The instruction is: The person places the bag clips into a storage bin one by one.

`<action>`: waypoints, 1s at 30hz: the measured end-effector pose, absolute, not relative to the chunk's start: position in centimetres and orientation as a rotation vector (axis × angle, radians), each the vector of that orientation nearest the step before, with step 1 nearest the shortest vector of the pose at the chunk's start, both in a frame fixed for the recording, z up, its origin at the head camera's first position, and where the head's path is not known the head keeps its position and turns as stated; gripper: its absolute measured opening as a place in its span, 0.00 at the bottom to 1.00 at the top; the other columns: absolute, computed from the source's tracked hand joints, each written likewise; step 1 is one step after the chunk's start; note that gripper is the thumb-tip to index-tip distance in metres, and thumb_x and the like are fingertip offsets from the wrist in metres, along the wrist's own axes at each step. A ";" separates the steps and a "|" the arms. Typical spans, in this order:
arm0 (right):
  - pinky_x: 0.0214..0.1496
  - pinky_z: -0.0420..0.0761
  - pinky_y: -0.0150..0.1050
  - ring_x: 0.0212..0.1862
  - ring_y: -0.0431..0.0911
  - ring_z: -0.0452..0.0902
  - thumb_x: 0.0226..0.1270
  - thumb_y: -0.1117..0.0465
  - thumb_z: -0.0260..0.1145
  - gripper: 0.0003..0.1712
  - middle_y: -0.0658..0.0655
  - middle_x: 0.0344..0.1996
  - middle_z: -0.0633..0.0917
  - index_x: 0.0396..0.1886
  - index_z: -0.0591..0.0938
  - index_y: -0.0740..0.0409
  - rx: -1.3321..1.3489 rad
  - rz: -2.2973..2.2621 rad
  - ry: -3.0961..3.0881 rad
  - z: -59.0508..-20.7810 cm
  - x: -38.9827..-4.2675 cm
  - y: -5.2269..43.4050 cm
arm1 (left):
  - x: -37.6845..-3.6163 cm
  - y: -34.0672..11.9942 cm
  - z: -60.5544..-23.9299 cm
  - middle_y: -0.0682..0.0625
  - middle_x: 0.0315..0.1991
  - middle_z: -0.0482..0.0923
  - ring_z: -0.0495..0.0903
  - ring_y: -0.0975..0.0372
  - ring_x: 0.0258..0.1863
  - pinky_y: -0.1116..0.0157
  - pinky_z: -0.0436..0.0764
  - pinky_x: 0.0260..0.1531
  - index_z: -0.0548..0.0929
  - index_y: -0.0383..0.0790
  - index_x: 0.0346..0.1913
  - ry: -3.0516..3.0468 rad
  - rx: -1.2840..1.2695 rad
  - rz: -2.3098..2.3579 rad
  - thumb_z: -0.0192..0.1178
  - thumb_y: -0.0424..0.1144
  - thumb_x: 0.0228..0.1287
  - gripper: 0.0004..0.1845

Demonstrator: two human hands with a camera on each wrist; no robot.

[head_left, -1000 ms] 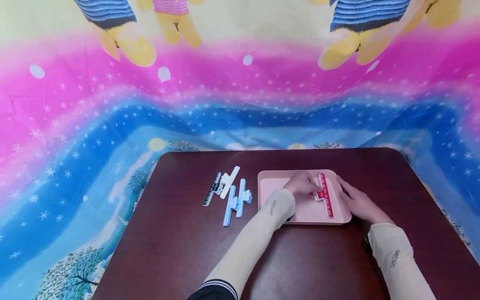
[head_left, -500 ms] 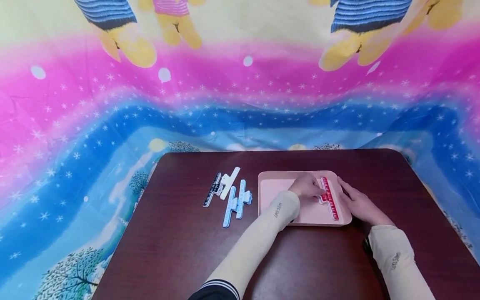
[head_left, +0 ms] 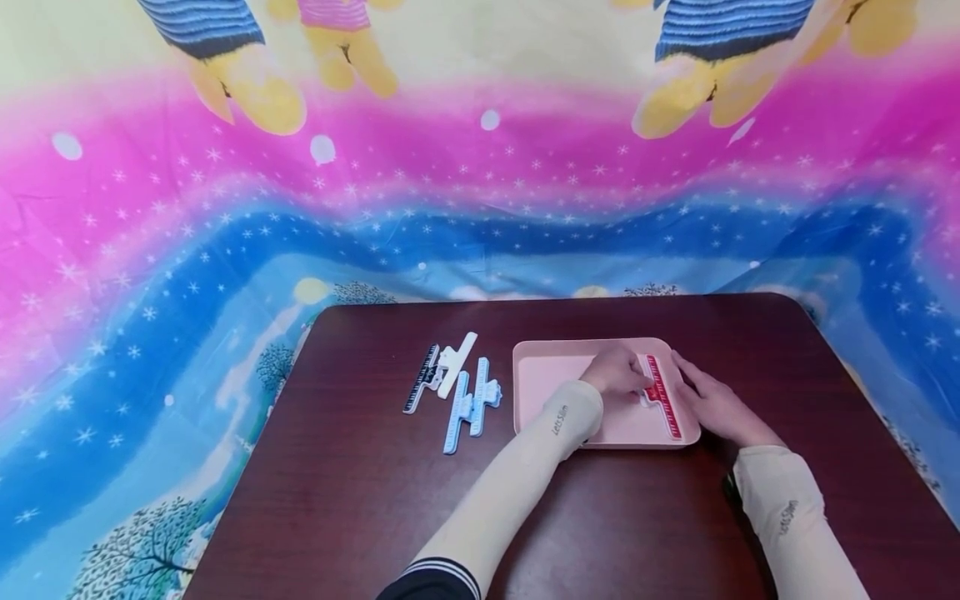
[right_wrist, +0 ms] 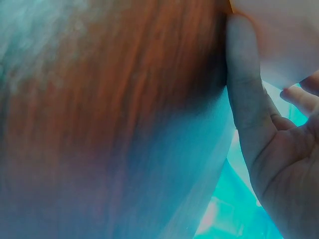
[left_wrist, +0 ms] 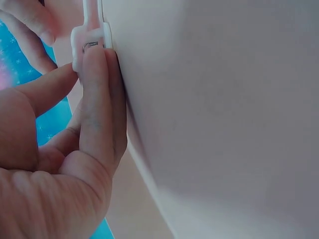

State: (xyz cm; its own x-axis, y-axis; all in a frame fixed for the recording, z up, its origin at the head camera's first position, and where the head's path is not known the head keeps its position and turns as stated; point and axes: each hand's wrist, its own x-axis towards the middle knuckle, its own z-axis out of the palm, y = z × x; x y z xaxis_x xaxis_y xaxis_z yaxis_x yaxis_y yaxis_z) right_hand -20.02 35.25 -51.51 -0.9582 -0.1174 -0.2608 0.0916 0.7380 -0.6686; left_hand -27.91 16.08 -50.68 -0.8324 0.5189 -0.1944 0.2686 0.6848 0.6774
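My left hand (head_left: pixel 613 372) reaches into the pink tray (head_left: pixel 542 371) and pinches a red clip (head_left: pixel 664 402) with piano-key markings along its long bar. The clip lies lengthwise near the tray's right wall. In the left wrist view, the thumb and fingers of the left hand (left_wrist: pixel 75 149) close on the pale handle of the clip (left_wrist: pixel 92 34). At the tray's right side, my right hand (head_left: pixel 722 410) holds its extended fingers against the outer wall. The right wrist view shows that hand (right_wrist: pixel 279 149) with one finger along the tray edge (right_wrist: pixel 286 50).
Left of the tray, on the dark wooden table (head_left: pixel 337 483), lie a black clip (head_left: pixel 422 379), a white clip (head_left: pixel 456 365) and two light-blue clips (head_left: pixel 458 412). A colourful printed cloth (head_left: pixel 480 183) hangs behind and around the table.
My left hand has shifted a little to the right with the red clip, bringing it closer to the tray's right wall. The right hand has stayed in place.
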 end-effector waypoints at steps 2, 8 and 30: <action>0.73 0.54 0.77 0.77 0.78 0.47 0.86 0.43 0.45 0.42 0.76 0.80 0.48 0.85 0.38 0.49 -0.020 -1.044 2.653 -51.4 -20.2 35.2 | -27.9 16.1 -50.6 0.55 0.18 0.84 0.77 0.69 0.18 0.77 0.71 0.23 0.86 0.43 0.24 2.527 0.616 0.937 0.70 0.44 0.69 0.15; 0.73 0.54 0.77 0.77 0.78 0.47 0.86 0.43 0.45 0.41 0.77 0.80 0.49 0.85 0.38 0.49 -0.023 -1.037 2.656 -51.2 -20.4 34.9 | -27.8 16.0 -50.5 0.54 0.19 0.84 0.77 0.68 0.18 0.77 0.71 0.23 0.85 0.42 0.24 2.511 0.606 0.965 0.70 0.44 0.69 0.16; 0.73 0.52 0.77 0.78 0.78 0.44 0.86 0.45 0.45 0.41 0.77 0.80 0.48 0.85 0.38 0.50 -0.015 -1.034 2.665 -51.3 -20.0 34.9 | -27.8 7.9 -45.7 0.54 0.46 0.86 0.82 0.67 0.45 0.72 0.77 0.49 0.84 0.44 0.55 2.634 0.938 0.799 0.67 0.48 0.71 0.16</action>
State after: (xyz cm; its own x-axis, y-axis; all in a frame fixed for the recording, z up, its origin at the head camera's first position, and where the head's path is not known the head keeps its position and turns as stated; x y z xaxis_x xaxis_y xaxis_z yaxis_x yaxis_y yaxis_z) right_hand -20.00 34.91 -51.29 -0.9602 -0.1108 -0.2566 0.0912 0.7437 -0.6623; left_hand -27.76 7.87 -45.67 -0.7676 0.6399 -0.0348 0.5128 0.6458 0.5656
